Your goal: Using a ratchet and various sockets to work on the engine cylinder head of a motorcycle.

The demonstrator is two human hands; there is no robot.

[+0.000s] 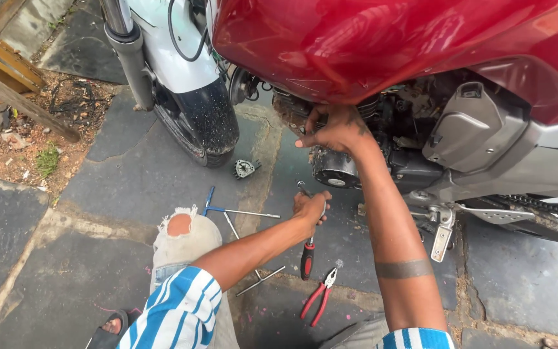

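Left hand [310, 208] on red-and-black-handled screwdriver [307, 258], flat on paving.

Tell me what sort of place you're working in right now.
Probably an outdoor, roadside-style repair spot. A red motorcycle stands on grey stone paving slabs, red-handled pliers and a blue T-handle wrench lie on the ground, and bare dirt with weeds borders the slabs.
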